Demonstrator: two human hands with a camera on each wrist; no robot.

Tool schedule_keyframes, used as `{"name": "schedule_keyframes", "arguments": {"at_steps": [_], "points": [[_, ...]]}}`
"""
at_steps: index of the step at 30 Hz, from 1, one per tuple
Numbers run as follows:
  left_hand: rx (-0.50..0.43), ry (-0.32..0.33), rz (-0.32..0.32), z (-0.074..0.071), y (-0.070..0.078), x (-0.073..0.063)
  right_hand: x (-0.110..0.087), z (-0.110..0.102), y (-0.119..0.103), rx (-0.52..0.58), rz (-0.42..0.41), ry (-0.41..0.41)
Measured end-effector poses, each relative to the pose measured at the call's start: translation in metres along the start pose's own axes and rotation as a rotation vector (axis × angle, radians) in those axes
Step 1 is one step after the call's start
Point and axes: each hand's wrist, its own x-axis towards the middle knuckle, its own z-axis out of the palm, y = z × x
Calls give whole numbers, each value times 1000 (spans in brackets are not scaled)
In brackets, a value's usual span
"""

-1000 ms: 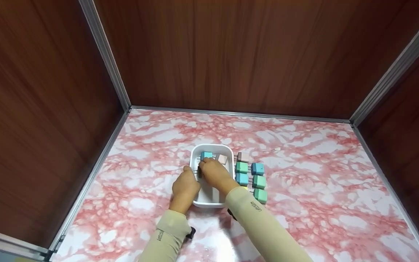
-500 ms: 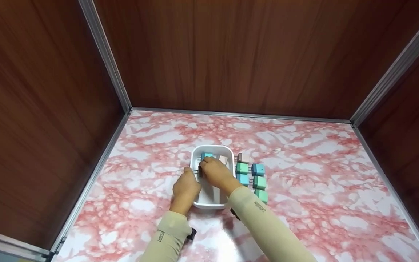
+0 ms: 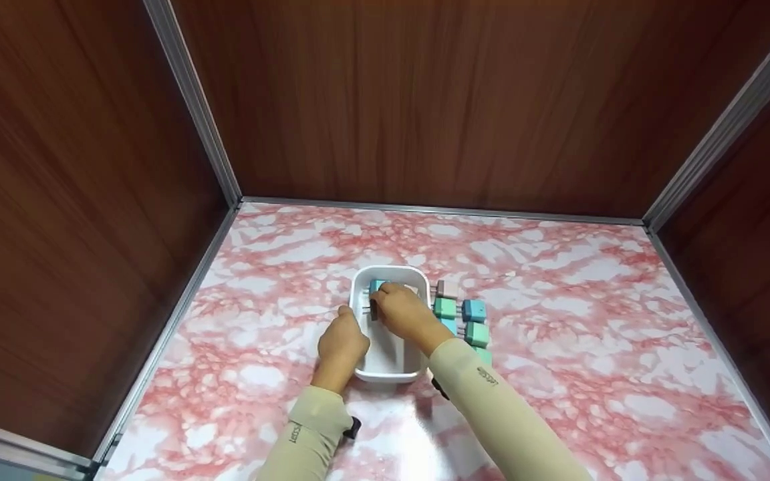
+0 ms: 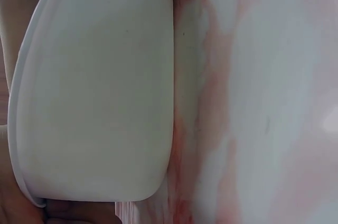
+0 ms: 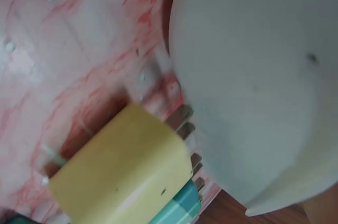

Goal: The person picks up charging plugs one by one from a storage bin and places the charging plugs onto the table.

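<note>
Pronged plug (image 3: pixel 373 311) is pinched in grip of right hand (image 3: pixel 405 312); should be kept level, clear of white tub (image 3: pixel 388 377) walls. Tub is held steady by left hand (image 3: pixel 343 342).

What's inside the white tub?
In the white tub I see part of a blue block and a dark-faced block with prongs, pinched by the right hand. That hand hides whatever lies beneath it.

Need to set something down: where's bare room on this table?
Bare: between the left hand and left panel, between the white tub and back panel, and between the colored plugs and right panel. Crowded: along the tub's right side, and inside, around the right hand.
</note>
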Motion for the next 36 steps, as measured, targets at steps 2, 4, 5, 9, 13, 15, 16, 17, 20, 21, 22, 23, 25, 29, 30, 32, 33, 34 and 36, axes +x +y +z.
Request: {"name": "schedule_keyframes", "arguments": {"at_steps": [2, 4, 5, 9, 13, 15, 16, 17, 20, 21, 22, 23, 25, 29, 30, 32, 33, 34, 36], "points": [[-2, -1, 2, 0, 0, 0, -1, -1, 2, 0, 5, 7], [-1, -1, 3, 0, -1, 0, -3, -2, 4, -6, 10, 9], [-1, 0, 3, 0, -1, 0, -3, -2, 4, -9, 10, 8], [-1, 5, -3, 1, -1, 0, -6, -4, 7, -17, 2, 0], [0, -2, -4, 1, -1, 0, -11, -5, 11, -9, 5, -7], [2, -5, -1, 2, -1, 0, -13, -6, 12, 2, 12, -6], [2, -6, -2, 2, -1, 0, -14, -7, 13, 6, 15, -4], [1, -3, -1, 2, -1, 0, -15, -8, 14, 12, 18, -2], [7, 1, -9, 2, -1, 0, -17, -13, 16, 27, 24, -4], [9, 2, -11, 2, -1, 0, -17, -14, 17, 30, 27, -5], [11, 0, -12, 2, -1, 0, -17, -15, 17, 39, 31, -8], [12, 1, -11, 2, 0, 0, -17, -17, 17, 46, 36, -12], [14, 0, -9, 1, 0, 0, -18, -18, 18, 55, 42, -13], [8, 14, -5, 0, 0, -1, -19, -20, 20, 65, 27, 6], [7, 17, -7, 0, 0, -1, -19, -21, 21, 63, 26, 8], [4, 20, -10, 1, 0, -1, -19, -22, 22, 59, 32, 12], [3, 19, -13, 1, 0, -1, -19, -23, 23, 57, 42, 7], [3, 16, -16, 1, 0, -1, -19, -23, 24, 54, 52, 5], [0, 12, -19, 2, 0, -1, -19, -25, 27, 47, 71, -2]]}}
